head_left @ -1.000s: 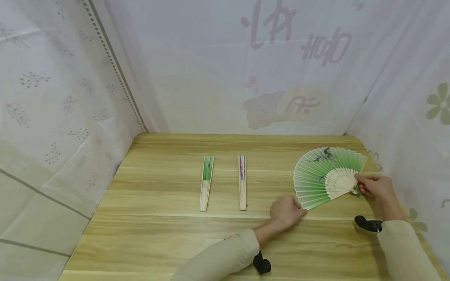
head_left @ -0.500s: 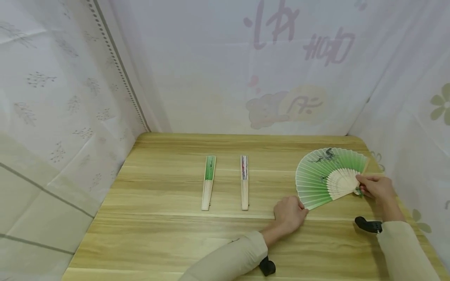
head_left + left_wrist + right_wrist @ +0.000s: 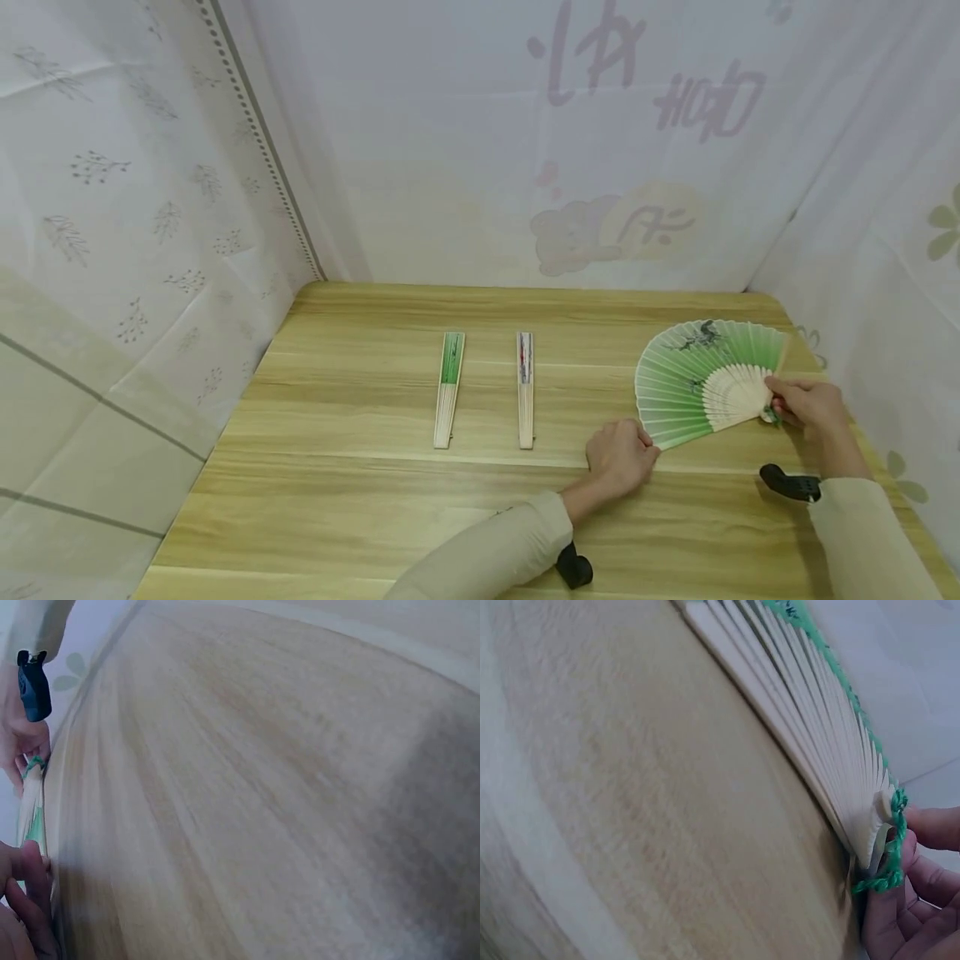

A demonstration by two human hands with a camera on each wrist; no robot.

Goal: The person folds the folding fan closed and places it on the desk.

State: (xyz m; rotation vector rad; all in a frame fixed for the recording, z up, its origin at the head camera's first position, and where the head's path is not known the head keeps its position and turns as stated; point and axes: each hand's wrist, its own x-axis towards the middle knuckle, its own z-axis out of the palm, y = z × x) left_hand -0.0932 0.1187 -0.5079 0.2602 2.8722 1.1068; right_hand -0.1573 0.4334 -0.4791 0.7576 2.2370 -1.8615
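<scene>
A green folding fan (image 3: 675, 375) with a dark painted motif lies spread open at the right of the table in the head view. My left hand (image 3: 622, 457) pinches its lower left corner between thumb and fingers. At the other end, my right hand (image 3: 808, 404) pinches the pale ribs close to the pivot. A green cord loop (image 3: 894, 859) hangs from that pivot beside the right fingers in the right wrist view. Only part of the left hand (image 3: 30, 904) shows at the left wrist view's edge, with a sliver of fan above it.
Two folded fans lie side by side near the table's middle, a green one (image 3: 449, 390) and a whitish one with red and dark marks (image 3: 526, 390). Printed curtains (image 3: 420, 167) stand behind and beside the wooden table (image 3: 315, 500). Black wrist devices (image 3: 789, 483) project by both sleeves.
The head view has panned slightly, so everything on the table sits a little further right. Both hands keep their hold on the spread fan, whose spread looks nearly the same.
</scene>
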